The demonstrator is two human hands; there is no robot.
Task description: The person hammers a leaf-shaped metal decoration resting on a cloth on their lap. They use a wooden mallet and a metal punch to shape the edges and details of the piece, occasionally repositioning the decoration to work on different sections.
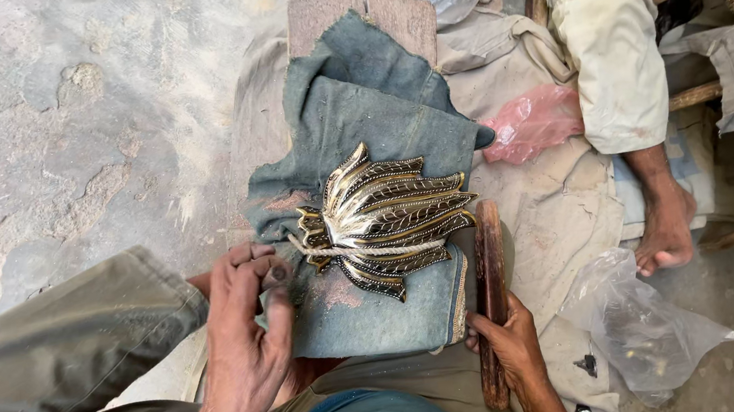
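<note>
A leaf-shaped metal ornament (388, 217), gold ribs on black, lies on a folded denim cloth (354, 112) between the hands, tied down by a cord (364, 251) across its base. The left hand (246, 333) sits curled just beside its stem end, fingertips pressed to the cloth. The right hand (505, 339) grips a wooden stick (492, 298) along the cloth's far edge. The ribs already shine, so the finishing looks well advanced.

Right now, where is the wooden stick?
In the head view, the wooden stick stands upright right of centre, gripped by the right hand, beside the brass leaf ornament on the blue cloth.
</note>
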